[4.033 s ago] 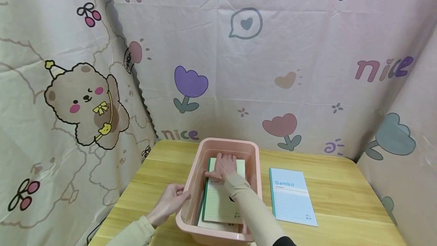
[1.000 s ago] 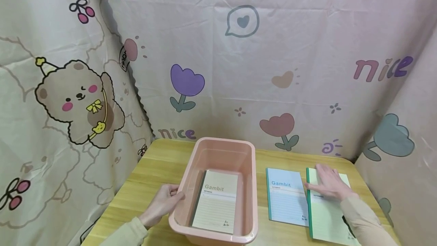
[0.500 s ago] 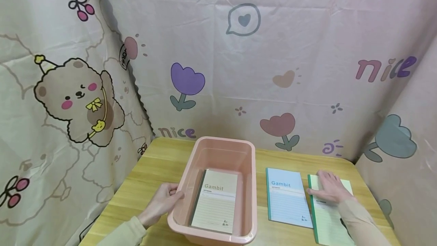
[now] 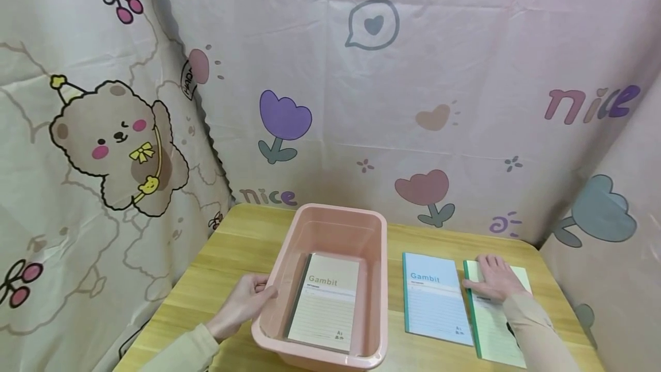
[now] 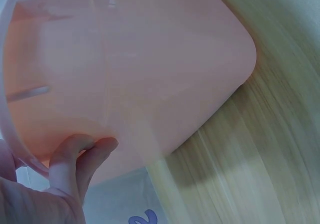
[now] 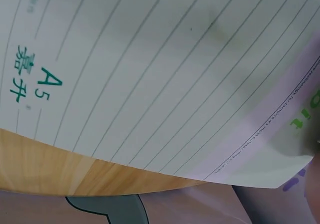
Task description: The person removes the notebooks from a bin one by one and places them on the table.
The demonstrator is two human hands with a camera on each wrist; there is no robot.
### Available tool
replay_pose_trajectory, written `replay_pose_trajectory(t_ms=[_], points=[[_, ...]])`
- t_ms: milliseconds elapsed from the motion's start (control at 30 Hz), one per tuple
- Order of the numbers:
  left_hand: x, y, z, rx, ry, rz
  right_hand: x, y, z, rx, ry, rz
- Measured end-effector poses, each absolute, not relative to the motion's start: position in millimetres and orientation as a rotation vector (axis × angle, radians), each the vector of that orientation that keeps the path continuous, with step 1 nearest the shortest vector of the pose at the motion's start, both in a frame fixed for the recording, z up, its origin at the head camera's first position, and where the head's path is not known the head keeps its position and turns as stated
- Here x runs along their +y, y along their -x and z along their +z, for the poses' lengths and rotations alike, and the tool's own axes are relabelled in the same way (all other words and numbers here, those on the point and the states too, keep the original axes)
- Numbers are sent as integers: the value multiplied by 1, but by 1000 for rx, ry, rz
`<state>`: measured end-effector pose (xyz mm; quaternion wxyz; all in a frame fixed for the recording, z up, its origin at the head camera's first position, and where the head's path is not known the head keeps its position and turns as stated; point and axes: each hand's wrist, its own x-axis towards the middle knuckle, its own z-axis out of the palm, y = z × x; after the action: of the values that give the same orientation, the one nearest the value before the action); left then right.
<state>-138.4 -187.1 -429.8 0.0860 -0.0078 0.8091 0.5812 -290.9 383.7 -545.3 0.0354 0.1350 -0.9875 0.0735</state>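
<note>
gripping bin (image 4: 384,280), touching green notebook (image 4: 493,329)

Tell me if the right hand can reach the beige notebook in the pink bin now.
Probably yes: the pink bin is open on top and nothing lies over the beige notebook, though the right hand would first have to leave the green notebook.
</note>
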Motion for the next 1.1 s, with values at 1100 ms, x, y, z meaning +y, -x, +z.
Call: replay_pose_trajectory(t_ms=[1100], points=[[-184,137,-428,2437,65,1731,307,269,-490,-2953,-360,305]])
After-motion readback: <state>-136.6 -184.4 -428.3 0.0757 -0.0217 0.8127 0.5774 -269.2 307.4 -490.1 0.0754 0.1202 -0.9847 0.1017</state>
